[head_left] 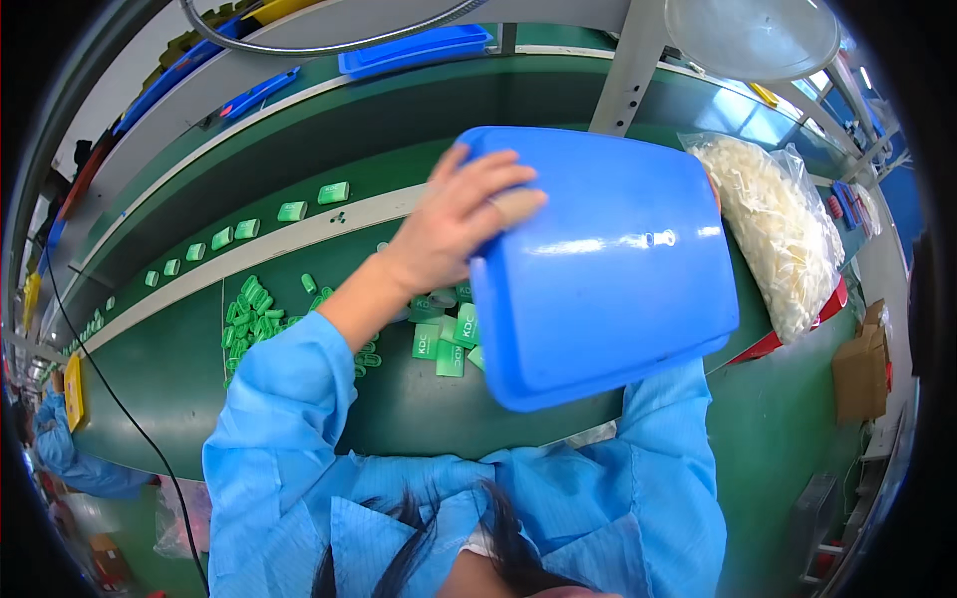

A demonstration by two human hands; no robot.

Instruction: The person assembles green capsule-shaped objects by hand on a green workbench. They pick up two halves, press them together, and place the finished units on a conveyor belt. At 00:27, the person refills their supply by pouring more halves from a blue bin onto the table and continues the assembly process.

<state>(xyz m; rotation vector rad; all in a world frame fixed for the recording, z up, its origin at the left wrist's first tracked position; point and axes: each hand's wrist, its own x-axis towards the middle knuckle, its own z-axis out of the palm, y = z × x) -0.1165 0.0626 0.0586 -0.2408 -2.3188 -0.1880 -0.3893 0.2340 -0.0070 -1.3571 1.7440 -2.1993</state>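
A blue plastic bin (608,269) is tipped up over the green worktop, its smooth underside facing me. My left hand (469,214) grips the bin's upper left edge, with the fingers bent over the rim. A bandage-like tan wrap covers one of its fingers. Behind the bin my right arm disappears, and only a sliver of my right hand (715,191) shows at the right edge, holding it there. Flat green printed packets (450,359) lie by the bin's lower left side, partly hidden by it. Farther left is a heap of small green oval pieces (249,319).
Green packets (292,211) stand in a row along the strip beyond a pale rail (269,254). A clear bag of whitish pieces (768,229) stands at the right. Blue trays (419,50) rest at the back. A black cable (130,424) hangs at the left, near another person's blue sleeve (70,458).
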